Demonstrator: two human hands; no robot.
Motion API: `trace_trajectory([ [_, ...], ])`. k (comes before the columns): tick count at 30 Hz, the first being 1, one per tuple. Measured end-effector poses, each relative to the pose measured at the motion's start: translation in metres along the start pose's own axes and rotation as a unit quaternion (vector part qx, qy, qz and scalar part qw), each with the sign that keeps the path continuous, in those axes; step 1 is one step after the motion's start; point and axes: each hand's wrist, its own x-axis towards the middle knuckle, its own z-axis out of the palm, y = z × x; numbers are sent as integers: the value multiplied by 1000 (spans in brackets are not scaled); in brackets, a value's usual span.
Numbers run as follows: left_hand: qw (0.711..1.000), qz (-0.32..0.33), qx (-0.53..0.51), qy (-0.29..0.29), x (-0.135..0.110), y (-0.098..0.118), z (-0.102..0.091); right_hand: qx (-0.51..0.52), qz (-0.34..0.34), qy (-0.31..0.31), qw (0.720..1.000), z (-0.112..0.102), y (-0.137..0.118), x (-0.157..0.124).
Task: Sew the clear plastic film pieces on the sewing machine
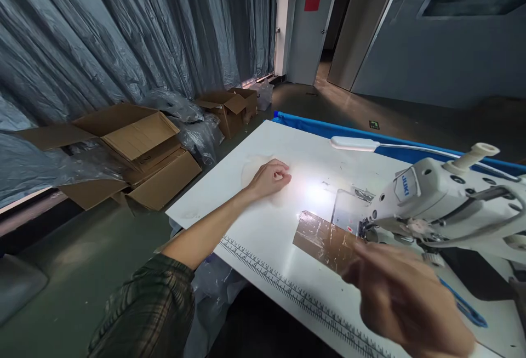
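Observation:
My left hand (271,177) rests on the white sewing table (230,210), fingers curled onto a pale white piece of fabric (252,169) that barely stands out from the tabletop. My right hand (406,297) is close to the camera and blurred, hovering in front of the white Juki sewing machine (444,199); its fingers are smeared by motion. A brown taped cardboard guide (324,240) lies on the table by the needle area (364,229).
A lamp on a thin arm (355,143) lights the tabletop. A printed ruler (287,287) runs along the table's front edge. Open cardboard boxes (139,149) and plastic bags lie on the floor at left, before a plastic-sheeted wall. A doorway (308,23) stands beyond.

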Motion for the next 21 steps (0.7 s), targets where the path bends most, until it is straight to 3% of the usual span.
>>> trace_trajectory([
  [1, 1000, 3, -22, -15, -3, 6, 1, 2, -62, 10, 998, 8, 2, 11],
  [3, 990, 7, -100, -95, -13, 19, 6, -29, -90, 33, 995, 20, 7, 22],
  [6, 905, -2, -298, -303, -38, 39, 18, -45, 3, 18, 999, 26, 24, 8],
  [8, 846, -13, -366, -387, -56, 52, 28, -50, 80, 9, 995, 23, 39, -19],
  [10, 816, -33, -415, -401, -72, 63, 36, -32, 175, 9, 984, 16, 53, -47],
  [12, 812, -52, -450, -367, -81, 72, 43, 62, 235, -5, 970, 8, 61, -67],
  [14, 818, -74, -464, -331, -83, 79, 47, 184, 285, -53, 939, 2, 60, -75],
  [18, 795, -117, -480, -351, -72, 83, 55, 331, 413, -217, 820, 1, 39, -63],
  [21, 802, -135, -431, -390, -64, 80, 60, 387, 456, -267, 756, 6, 27, -52],
])
